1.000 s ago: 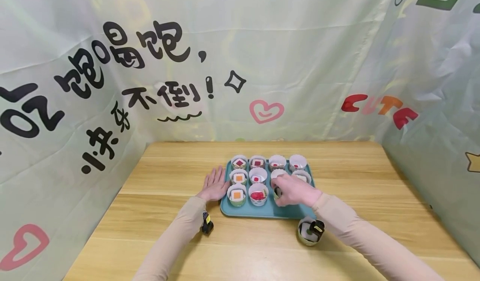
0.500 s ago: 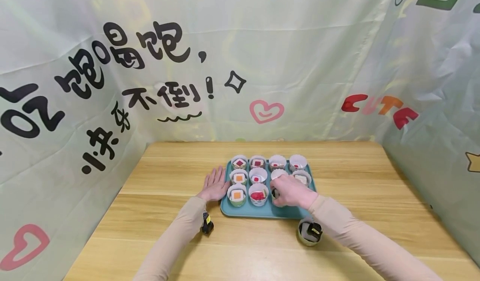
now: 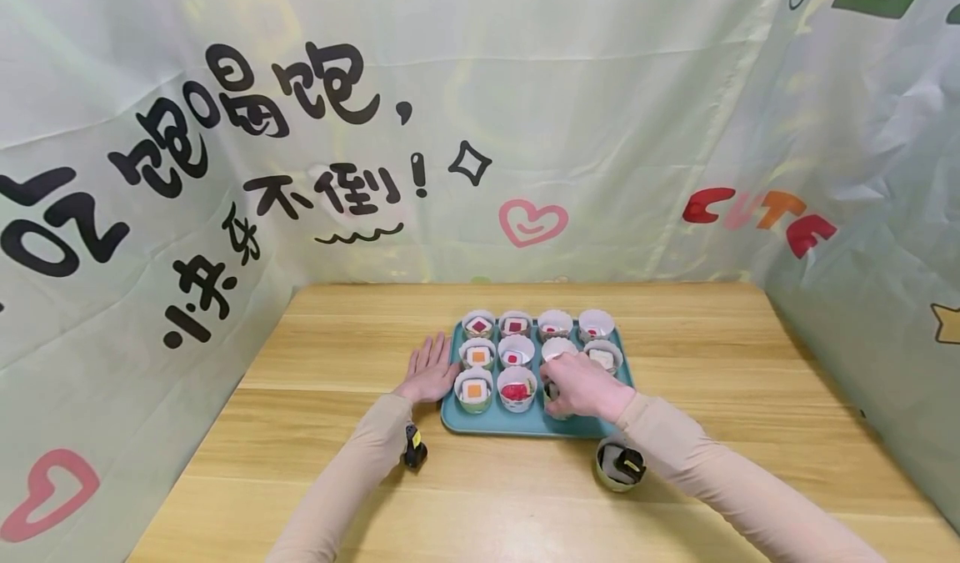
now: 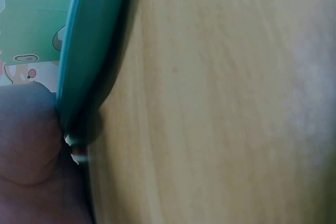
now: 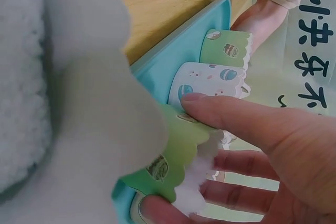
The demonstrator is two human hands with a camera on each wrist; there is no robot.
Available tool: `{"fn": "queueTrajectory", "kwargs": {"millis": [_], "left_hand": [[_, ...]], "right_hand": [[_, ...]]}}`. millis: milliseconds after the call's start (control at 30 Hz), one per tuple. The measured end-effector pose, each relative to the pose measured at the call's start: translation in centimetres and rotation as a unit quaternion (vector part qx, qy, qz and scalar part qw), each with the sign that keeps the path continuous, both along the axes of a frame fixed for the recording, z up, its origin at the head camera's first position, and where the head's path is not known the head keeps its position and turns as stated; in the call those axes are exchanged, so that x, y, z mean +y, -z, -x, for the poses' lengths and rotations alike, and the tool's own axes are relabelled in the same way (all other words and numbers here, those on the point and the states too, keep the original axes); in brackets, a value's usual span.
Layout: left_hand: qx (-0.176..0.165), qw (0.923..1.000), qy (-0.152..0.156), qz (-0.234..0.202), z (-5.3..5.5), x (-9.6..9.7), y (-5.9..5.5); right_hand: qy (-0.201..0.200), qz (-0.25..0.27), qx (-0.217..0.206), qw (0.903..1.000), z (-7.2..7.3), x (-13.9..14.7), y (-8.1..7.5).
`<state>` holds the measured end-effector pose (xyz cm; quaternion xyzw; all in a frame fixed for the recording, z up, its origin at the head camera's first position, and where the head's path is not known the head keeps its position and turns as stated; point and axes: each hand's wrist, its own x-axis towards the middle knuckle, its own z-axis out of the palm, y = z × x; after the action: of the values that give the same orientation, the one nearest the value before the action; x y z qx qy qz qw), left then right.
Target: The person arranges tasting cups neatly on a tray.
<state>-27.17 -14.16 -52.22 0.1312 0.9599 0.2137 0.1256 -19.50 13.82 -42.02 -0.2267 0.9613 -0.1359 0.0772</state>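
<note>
On a wooden table lies a blue tray [image 3: 495, 425] bearing rows of paper baking cups. My right hand [image 3: 588, 386] reaches over its front row and grips a green paper cup [image 5: 178, 139], thumb on one side and fingers on the other; the cup's inside is mostly hidden. Flat on the table at the tray's left edge, my left hand [image 3: 429, 373] has its fingers spread and its thumb touching the rim. Left of the gripped cup stands a white cup with red filling [image 3: 516, 392]. Another paper cup [image 3: 617, 471], with grey content, stands on the table before the tray, under my right wrist.
Two cups with orange squares on white pieces [image 3: 474, 393] line the tray's left side. Along the back row are cups with dark red pieces [image 3: 478, 327]. A printed cloth [image 3: 600, 146] hangs behind the table and along both sides.
My right hand has shifted slightly left and settled around the green paper cup. The left hand and tray stay where they were.
</note>
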Motion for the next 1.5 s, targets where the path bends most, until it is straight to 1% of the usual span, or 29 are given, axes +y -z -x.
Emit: {"fn": "queueTrajectory", "kwargs": {"millis": [167, 333, 500, 667, 800, 1100, 1300, 1500], "left_hand": [[-0.004, 1.0, -0.001, 0.003, 0.1, 0.0, 0.0], [-0.003, 1.0, -0.001, 0.006, 0.2, 0.0, 0.0], [0.0, 1.0, -0.001, 0.002, 0.3, 0.0, 0.0], [0.001, 0.9999, 0.001, 0.01, 0.3, -0.1, 0.1], [0.004, 1.0, 0.002, 0.007, 0.1, 0.0, 0.0], [0.007, 1.0, 0.003, 0.002, 0.0, 0.0, -0.1], [0.002, 1.0, 0.002, 0.005, 0.0, 0.0, -0.1], [-0.003, 1.0, 0.002, 0.002, 0.0, 0.0, -0.1]], "right_hand": [[-0.011, -0.002, 0.005, 0.9999, -0.1, 0.3, -0.2], [-0.022, -0.027, 0.017, 0.9993, -0.3, 0.5, -0.6], [-0.024, -0.042, 0.031, 0.9983, -0.6, 0.7, -1.0], [-0.024, -0.05, 0.05, 0.9972, -0.7, 0.8, -1.2], [-0.025, -0.047, 0.062, 0.9966, -0.8, 0.9, -1.2], [-0.016, -0.037, 0.069, 0.9968, -0.9, 0.9, -1.1], [-0.017, -0.039, 0.075, 0.9963, -0.8, 1.0, -0.9], [-0.014, -0.04, 0.072, 0.9965, -0.7, 0.9, -0.8]]}}
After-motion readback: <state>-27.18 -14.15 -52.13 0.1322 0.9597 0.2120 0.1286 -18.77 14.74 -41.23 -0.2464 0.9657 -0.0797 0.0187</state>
